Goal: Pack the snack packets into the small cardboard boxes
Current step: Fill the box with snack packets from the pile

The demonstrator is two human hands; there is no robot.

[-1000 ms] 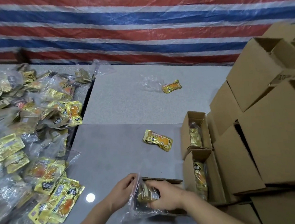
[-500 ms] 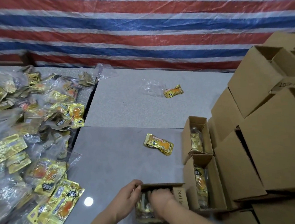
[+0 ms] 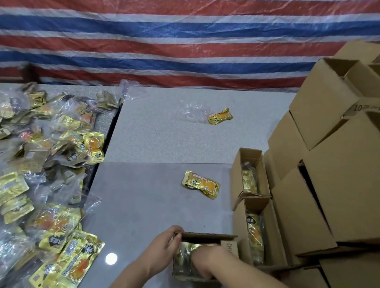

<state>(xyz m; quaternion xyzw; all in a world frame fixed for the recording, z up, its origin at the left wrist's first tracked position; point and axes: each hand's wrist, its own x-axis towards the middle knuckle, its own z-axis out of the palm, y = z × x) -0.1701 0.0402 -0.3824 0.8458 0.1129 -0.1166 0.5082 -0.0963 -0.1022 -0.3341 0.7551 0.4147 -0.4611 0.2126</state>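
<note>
- At the bottom centre of the frame, a small open cardboard box [image 3: 205, 237] sits on a grey table [image 3: 143, 204], with a bag of gold snack packets [image 3: 187, 255] inside it.
- The left hand [image 3: 164, 246] grasps the box's left wall, fingers curled over the rim.
- The right hand [image 3: 208, 256] reaches down into the box, onto the bag; its fingers are hidden inside, so I cannot tell whether it is clenched or released.
- Just to the right stand two more small open boxes, one nearer [image 3: 258, 229] and one farther [image 3: 250, 173], touching end to end, each with packets standing inside.
- A loose pair of gold and orange packets [image 3: 201, 184] lies on the table at the centre of the frame, apart from the boxes.
- Another single packet [image 3: 220, 116] lies on a paler tabletop [image 3: 160, 128] at upper centre, beside a crumpled clear bag [image 3: 192, 110].
- The left side of the frame is covered by a large heap of gold packets in clear bags [image 3: 28, 179].
- The right side holds a stack of bigger cardboard boxes [image 3: 346, 177], some with open tops.
- A red, white and blue striped tarp [image 3: 175, 31] fills the top of the frame.
</note>
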